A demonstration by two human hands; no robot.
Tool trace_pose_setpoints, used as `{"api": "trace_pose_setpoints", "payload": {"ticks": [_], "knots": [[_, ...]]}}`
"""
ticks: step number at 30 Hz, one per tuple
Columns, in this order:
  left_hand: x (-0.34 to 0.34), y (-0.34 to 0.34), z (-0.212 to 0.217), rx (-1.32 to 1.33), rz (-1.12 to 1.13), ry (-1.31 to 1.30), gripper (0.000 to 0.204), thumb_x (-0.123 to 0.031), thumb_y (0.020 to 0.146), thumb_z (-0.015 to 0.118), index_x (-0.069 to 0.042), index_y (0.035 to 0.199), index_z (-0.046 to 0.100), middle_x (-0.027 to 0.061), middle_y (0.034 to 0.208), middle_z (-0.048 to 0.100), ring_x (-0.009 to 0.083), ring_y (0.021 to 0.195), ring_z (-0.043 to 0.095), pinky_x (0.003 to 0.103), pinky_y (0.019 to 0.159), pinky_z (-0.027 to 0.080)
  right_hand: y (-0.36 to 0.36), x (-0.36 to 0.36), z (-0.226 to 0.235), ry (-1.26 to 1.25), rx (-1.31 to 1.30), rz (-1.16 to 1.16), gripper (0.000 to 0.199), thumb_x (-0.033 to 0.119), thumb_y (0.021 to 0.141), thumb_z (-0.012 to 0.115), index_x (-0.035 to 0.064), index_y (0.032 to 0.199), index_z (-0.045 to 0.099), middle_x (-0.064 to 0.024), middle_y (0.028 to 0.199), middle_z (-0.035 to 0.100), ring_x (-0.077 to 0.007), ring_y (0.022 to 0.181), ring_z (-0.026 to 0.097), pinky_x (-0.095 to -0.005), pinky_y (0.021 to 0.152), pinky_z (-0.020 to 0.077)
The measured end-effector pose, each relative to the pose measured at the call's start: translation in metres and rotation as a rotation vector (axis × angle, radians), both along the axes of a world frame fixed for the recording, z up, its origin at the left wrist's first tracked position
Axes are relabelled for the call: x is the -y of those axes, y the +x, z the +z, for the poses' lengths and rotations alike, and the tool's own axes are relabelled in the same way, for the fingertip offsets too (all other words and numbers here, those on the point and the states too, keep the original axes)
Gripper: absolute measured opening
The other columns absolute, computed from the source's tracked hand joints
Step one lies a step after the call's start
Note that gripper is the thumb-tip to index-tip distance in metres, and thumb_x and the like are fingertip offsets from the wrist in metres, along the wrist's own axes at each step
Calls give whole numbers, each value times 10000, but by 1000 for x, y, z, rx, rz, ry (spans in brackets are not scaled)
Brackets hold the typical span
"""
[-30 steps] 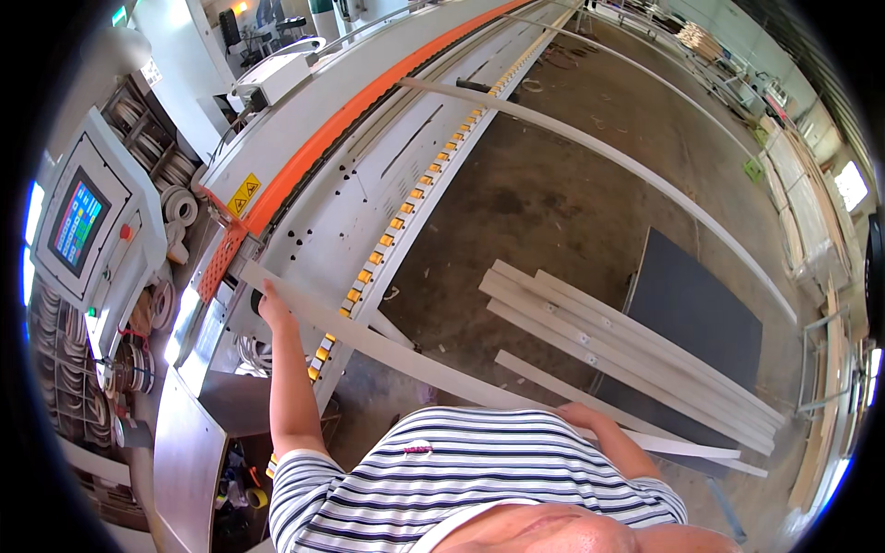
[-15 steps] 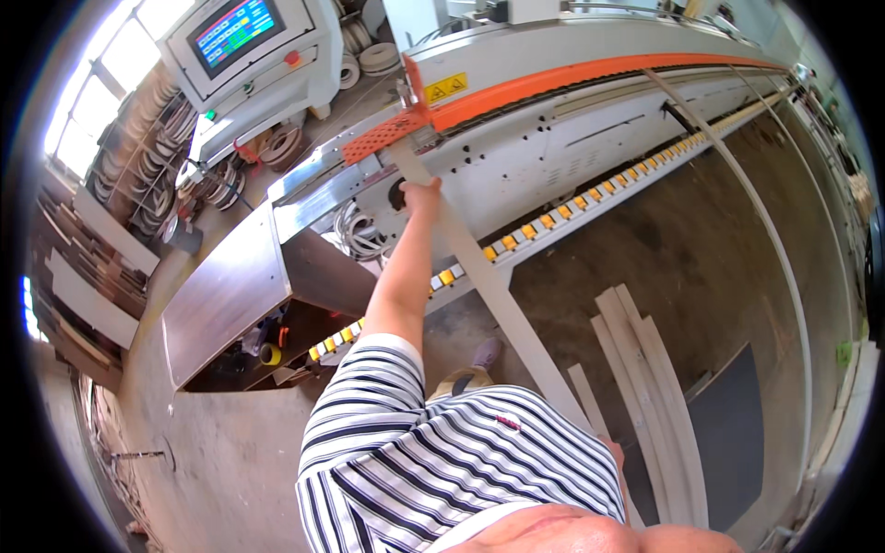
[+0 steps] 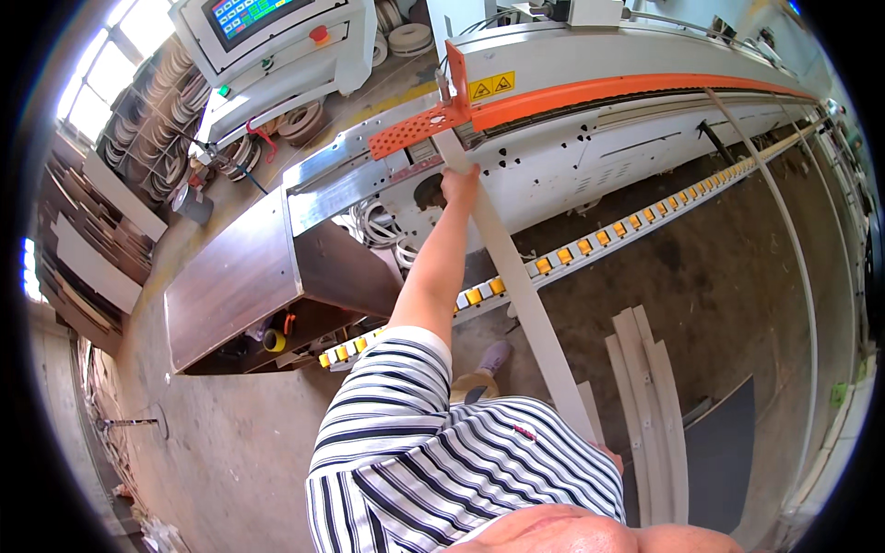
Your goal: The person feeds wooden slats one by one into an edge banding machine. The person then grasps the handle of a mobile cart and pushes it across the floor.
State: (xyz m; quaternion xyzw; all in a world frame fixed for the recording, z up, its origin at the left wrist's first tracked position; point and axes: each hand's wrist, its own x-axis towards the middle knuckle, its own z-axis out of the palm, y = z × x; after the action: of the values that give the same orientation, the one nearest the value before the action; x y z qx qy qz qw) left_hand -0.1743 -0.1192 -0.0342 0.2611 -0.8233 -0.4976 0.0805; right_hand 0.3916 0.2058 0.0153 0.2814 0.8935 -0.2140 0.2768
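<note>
My left arm reaches forward, and my left hand is closed around a long, narrow pale board. The board's far end meets the machine beneath a perforated orange guard; its near end runs back beside my striped shirt. Only a sliver of my right hand shows past the shirt, close to the board's near end, with its fingers hidden. The edge-banding machine has a white body, an orange strip and a side rail of yellow and white rollers.
A control panel stands at the far left. Below it sits a brown cabinet with tape inside. Several pale strips and a dark grey panel lie at the right. Edging coils fill a left rack.
The view has shifted slightly, so the machine, board and left hand appear farther right. My left hand keeps its hold on the board near the orange guard.
</note>
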Motion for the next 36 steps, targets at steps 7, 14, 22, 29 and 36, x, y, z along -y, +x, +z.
{"api": "trace_pose_setpoints", "payload": {"ticks": [7, 14, 22, 29, 36], "knots": [[1, -5, 2, -18, -23, 59, 741, -389, 720, 709, 47, 1242, 415, 253, 1116, 624, 397, 1042, 617, 441, 915, 485, -11, 2, 11, -6, 35, 15, 554, 584, 900, 478, 68, 881, 677, -236, 799, 661, -449, 829, 625, -501, 719, 482], [-3, -7, 13, -11, 2, 114, 703, -328, 692, 732, 21, 1202, 398, 247, 1082, 625, 399, 1012, 621, 450, 901, 486, -15, 3, 16, 35, -76, -2, 602, 605, 923, 414, 70, 846, 680, -236, 781, 656, -456, 806, 627, -529, 707, 482], [-4, -12, 17, 2, 0, 134, 650, -297, 691, 725, 17, 1165, 409, 243, 1084, 619, 401, 1016, 616, 454, 902, 484, -6, -22, -3, 1, -67, 94, 706, 662, 925, 315, 61, 786, 658, -239, 721, 636, -471, 735, 615, -546, 636, 478], [-13, -19, 17, 26, 2, 123, 652, -287, 692, 720, 42, 1171, 424, 265, 1108, 607, 398, 1032, 615, 442, 915, 480, -22, -20, 11, 5, -29, 49, 749, 678, 927, 268, 76, 780, 689, -235, 713, 635, -471, 739, 610, -542, 637, 471], [-26, -38, 5, -24, -2, 64, 702, -303, 698, 746, 89, 1193, 438, 266, 1129, 603, 367, 1023, 624, 420, 859, 506, -44, -42, 18, -39, -106, 12, 715, 597, 953, 312, 5, 768, 669, -269, 684, 597, -491, 676, 575, -550, 609, 430]]}}
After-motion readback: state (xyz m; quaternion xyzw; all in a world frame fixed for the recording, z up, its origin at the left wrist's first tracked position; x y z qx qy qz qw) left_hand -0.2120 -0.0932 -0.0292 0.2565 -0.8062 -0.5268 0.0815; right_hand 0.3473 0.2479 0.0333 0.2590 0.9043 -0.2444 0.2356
